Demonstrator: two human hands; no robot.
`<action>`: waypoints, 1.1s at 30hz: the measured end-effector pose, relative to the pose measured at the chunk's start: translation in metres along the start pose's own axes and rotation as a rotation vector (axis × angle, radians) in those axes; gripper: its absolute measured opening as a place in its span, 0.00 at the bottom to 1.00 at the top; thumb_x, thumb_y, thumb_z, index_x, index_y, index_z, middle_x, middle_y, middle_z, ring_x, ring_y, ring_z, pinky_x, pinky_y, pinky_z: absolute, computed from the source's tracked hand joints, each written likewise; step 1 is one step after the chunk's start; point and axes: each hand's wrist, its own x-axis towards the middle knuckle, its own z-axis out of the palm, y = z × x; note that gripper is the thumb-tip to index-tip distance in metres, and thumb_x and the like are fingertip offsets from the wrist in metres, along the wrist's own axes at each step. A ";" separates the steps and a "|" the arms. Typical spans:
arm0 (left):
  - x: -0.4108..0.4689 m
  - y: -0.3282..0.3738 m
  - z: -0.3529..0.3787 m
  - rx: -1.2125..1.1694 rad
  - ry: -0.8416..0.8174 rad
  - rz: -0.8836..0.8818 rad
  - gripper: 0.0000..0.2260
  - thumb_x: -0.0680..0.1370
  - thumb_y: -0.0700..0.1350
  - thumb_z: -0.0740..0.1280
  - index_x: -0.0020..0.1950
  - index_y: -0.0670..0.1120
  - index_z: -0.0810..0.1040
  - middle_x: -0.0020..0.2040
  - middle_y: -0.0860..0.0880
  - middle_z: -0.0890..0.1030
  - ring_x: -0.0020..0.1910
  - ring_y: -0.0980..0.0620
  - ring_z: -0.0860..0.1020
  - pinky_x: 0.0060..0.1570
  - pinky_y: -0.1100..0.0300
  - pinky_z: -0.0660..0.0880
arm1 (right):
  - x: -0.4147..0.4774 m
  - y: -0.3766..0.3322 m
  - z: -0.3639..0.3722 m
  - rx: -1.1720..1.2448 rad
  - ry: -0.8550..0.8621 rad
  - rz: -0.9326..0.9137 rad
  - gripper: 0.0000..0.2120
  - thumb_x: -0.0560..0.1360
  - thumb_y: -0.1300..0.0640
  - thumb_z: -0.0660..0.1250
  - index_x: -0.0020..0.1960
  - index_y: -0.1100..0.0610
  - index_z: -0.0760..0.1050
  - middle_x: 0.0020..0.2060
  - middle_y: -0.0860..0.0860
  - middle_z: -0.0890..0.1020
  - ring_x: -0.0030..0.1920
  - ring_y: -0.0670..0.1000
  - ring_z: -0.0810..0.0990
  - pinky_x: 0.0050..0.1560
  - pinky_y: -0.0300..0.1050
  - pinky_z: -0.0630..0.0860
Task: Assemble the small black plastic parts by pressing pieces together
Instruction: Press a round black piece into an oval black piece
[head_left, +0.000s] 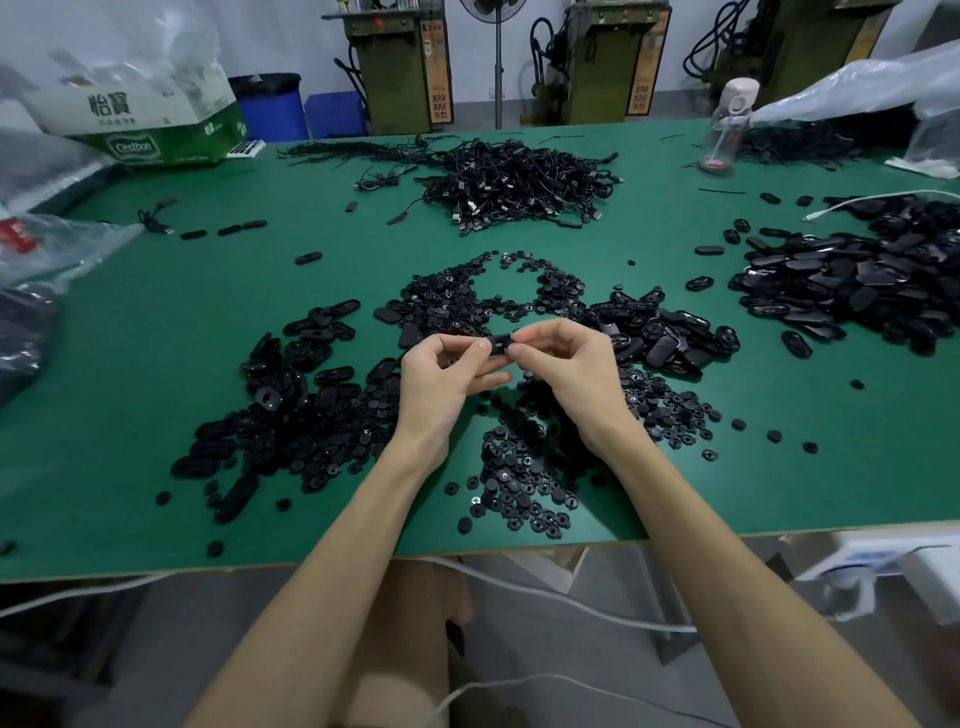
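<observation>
Room: workshop with a green table (156, 364) and three green machines (395, 67) along the back wall.
Hands: left hand (441, 379) and right hand (566, 374) both pinch one small black part (500, 345) at the fingertips, just above the piles mid-table.
Doing it well: I'd square the pieces up first, then squeeze evenly from both ends so nothing seats crooked.
Count: one part in hand, one big cable heap (519, 182), roughly three piles of oval shells (857, 280), and round discs (519, 467) way too many to count.
</observation>
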 end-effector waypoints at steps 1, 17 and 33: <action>0.000 0.000 0.000 0.009 -0.006 -0.001 0.08 0.81 0.37 0.71 0.55 0.32 0.79 0.51 0.35 0.85 0.49 0.42 0.87 0.47 0.54 0.84 | 0.000 0.000 0.000 -0.017 0.001 0.000 0.04 0.74 0.64 0.77 0.48 0.58 0.84 0.40 0.49 0.87 0.41 0.45 0.84 0.47 0.39 0.80; -0.001 0.000 -0.001 0.182 -0.139 0.108 0.08 0.79 0.33 0.71 0.57 0.40 0.84 0.49 0.45 0.87 0.50 0.48 0.86 0.47 0.55 0.84 | -0.001 -0.001 -0.001 -0.084 0.013 0.009 0.04 0.74 0.62 0.78 0.44 0.56 0.84 0.38 0.50 0.86 0.41 0.50 0.81 0.50 0.53 0.80; 0.003 -0.004 -0.002 0.161 -0.018 0.073 0.04 0.79 0.34 0.71 0.52 0.41 0.82 0.43 0.49 0.86 0.40 0.52 0.85 0.42 0.58 0.83 | -0.002 -0.006 0.003 -0.197 -0.065 -0.072 0.11 0.80 0.62 0.69 0.54 0.50 0.86 0.53 0.51 0.83 0.51 0.53 0.81 0.55 0.48 0.79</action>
